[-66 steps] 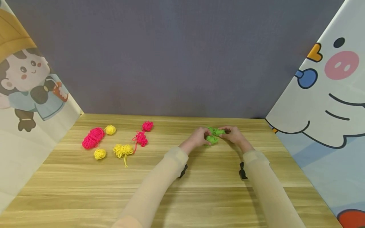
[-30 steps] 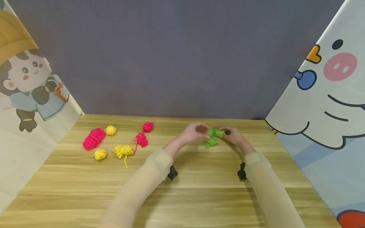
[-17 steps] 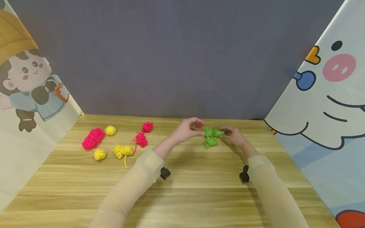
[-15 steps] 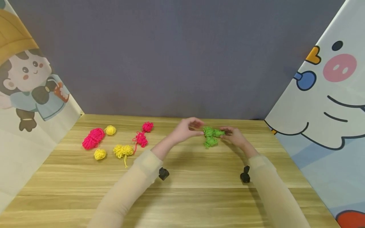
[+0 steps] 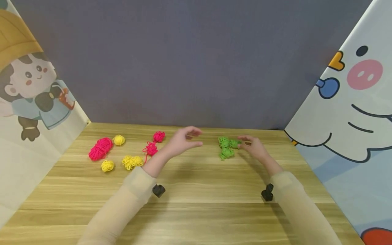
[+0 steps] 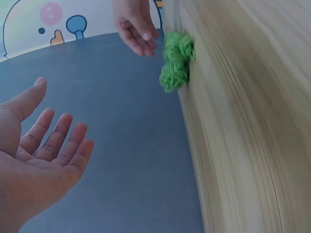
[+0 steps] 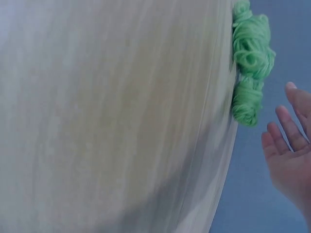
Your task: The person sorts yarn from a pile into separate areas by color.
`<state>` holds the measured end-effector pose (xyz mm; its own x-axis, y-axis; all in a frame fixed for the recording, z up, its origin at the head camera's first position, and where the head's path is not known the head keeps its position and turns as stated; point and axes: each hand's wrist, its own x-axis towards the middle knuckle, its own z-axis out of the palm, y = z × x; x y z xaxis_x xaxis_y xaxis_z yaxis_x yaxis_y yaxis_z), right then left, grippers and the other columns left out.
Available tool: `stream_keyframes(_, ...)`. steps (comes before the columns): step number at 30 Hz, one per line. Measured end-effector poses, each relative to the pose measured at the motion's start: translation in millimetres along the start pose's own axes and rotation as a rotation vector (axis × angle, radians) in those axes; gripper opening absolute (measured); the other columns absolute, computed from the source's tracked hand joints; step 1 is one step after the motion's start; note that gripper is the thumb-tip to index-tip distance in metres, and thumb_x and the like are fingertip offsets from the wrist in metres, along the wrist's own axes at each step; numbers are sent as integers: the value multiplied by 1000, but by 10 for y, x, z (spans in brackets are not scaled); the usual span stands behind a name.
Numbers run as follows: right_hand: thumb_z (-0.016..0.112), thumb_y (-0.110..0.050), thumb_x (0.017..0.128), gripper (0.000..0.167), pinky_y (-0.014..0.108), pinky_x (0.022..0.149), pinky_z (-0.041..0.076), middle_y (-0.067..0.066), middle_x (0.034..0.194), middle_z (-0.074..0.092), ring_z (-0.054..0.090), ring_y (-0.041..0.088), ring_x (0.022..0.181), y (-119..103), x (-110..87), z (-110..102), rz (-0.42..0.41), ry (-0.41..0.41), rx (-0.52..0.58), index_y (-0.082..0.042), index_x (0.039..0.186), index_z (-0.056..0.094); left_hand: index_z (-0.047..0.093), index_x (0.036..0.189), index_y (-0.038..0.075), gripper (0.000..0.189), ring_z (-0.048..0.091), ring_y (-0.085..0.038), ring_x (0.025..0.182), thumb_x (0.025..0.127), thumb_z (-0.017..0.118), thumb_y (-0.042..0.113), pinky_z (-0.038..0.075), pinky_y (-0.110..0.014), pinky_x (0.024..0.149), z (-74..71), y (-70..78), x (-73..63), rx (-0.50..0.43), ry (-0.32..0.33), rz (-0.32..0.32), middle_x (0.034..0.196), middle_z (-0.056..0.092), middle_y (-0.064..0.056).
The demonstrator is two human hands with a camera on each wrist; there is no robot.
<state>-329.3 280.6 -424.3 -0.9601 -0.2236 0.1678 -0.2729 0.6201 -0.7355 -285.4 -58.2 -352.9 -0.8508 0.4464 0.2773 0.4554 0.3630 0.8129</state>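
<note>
Several small bundles of green yarn (image 5: 227, 152) lie together in a cluster at the back right of the wooden table; the right wrist view shows the green yarn (image 7: 252, 46) wound and loopy. My left hand (image 5: 183, 141) is well left of the cluster, above the table, fingers spread and palm bare in the left wrist view. Just right of the yarn, my right hand (image 5: 255, 148) has relaxed fingers. A narrow gap parts the right hand (image 7: 294, 145) from the green yarn in the right wrist view, and nothing is in it.
On the left lie a large pink yarn bundle (image 5: 100, 149), two yellow yarn balls (image 5: 118, 140) and a tied yellow bundle (image 5: 132, 162). Two pink clumps (image 5: 159, 136) lie near my left forearm. A grey panel (image 5: 190, 68) stands behind the table, with printed panels at both sides.
My left hand has let go of the green yarn and moved left, away from it. My right hand has drawn slightly right. The green bundles now sit closer together.
</note>
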Motion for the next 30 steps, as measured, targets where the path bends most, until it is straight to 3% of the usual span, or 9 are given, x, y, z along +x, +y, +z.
stream_keyframes(12, 66, -7, 88, 37, 50, 98, 45, 22, 123, 58, 52, 38, 117, -165, -113, 146, -43, 10, 23, 3, 122, 57, 61, 119, 15, 41, 55, -21, 115, 82, 74, 26, 42, -40, 103, -395, -163, -383, 18, 100, -44, 121, 62, -6)
stream_keyframes(16, 66, -4, 87, 35, 50, 97, 46, 24, 121, 58, 53, 40, 115, -175, -120, 215, -58, -2, 77, 5, 120, 58, 60, 121, 17, 42, 53, -24, 118, 83, 73, 31, 41, -43, 104, -490, -219, -546, 30, 117, -74, 123, 61, -4)
stream_keyframes(20, 66, -3, 86, 35, 51, 96, 46, 27, 120, 58, 54, 43, 112, -170, -110, 276, -83, -14, 98, 7, 118, 58, 59, 122, 19, 43, 53, -26, 120, 83, 73, 32, 45, -46, 99, -591, -294, -701, 36, 143, -104, 125, 61, -4)
stream_keyframes(30, 70, -7, 84, 35, 48, 96, 47, 20, 119, 61, 54, 37, 115, -159, -99, 372, -65, -52, 60, 0, 117, 62, 57, 126, 14, 50, 47, -34, 125, 83, 72, 36, 38, -50, 104, -913, -541, -1035, 74, 162, -177, 129, 56, -10)
